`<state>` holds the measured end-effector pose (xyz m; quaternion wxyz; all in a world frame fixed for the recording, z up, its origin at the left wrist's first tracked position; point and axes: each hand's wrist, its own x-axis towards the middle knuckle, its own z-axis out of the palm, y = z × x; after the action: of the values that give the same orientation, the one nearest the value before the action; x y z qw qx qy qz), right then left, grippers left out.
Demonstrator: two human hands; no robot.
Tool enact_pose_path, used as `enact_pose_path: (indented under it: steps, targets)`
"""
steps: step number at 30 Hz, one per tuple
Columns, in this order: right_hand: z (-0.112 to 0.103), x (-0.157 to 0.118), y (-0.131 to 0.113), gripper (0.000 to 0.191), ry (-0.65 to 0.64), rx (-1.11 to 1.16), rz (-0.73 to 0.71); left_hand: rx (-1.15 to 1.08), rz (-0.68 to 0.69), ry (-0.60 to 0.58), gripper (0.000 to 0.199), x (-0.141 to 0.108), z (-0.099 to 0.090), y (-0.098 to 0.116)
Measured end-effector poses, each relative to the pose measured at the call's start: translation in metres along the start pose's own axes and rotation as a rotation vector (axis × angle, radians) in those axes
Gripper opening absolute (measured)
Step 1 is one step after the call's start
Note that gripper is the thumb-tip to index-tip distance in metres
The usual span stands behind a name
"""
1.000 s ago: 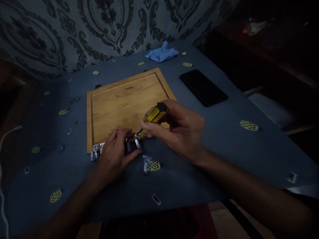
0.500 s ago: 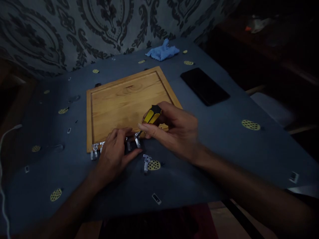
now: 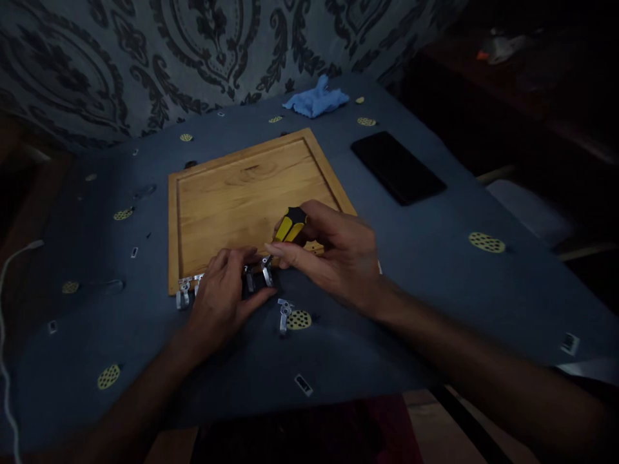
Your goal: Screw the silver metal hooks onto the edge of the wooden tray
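A framed wooden board (image 3: 242, 200) lies on the cloth-covered table, with several metal hinges along its near edge. My right hand (image 3: 333, 251) grips a yellow and black screwdriver (image 3: 291, 223), its tip down at a metal hinge (image 3: 267, 270) on that edge. My left hand (image 3: 227, 287) rests over the near edge, fingers on the board and thumb stretched out below the hinge; nothing shows in its grasp. Another hinge (image 3: 182, 294) sits at the board's near left corner. One loose hinge (image 3: 284, 316) lies on the cloth in front of the board.
A black phone (image 3: 397, 167) lies right of the board. Behind it is a crumpled blue cloth (image 3: 316, 98). A white cable (image 3: 4, 322) runs down the table's left side. A small screw (image 3: 148, 235) lies left of the board. A patterned curtain hangs behind the table.
The screwdriver handle and my right hand have shifted slightly left and the handle's tilt has changed a little. My left hand stays in place.
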<state>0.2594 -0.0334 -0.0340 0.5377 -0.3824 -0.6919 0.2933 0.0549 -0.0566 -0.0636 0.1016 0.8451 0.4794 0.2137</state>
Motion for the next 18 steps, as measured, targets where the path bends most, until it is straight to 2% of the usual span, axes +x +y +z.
enact_pose_path:
  steps: [5,10,12,15,18]
  targets:
    - [-0.0016,0.0018,0.0012,0.017,-0.033,0.013,-0.039,-0.001,-0.002,0.004,0.056,0.0004,0.0002,0.0007]
    - [-0.0064,0.0069,0.0046,0.005,-0.124,0.064,-0.084,-0.003,0.011,0.003,0.055,0.0006,-0.0005,0.0016]
    - [-0.0081,0.0091,0.0046,0.006,-0.151,0.084,-0.1,-0.006,-0.003,-0.007,0.054,0.0006,-0.0011,0.002]
    - [-0.0077,0.0095,0.0025,0.012,-0.166,0.165,-0.048,-0.016,-0.026,-0.019,0.05,0.0004,-0.0013,0.0019]
    - [-0.004,0.0063,0.0001,0.021,-0.152,0.24,0.085,-0.015,-0.025,-0.012,0.051,0.0,-0.0006,0.001]
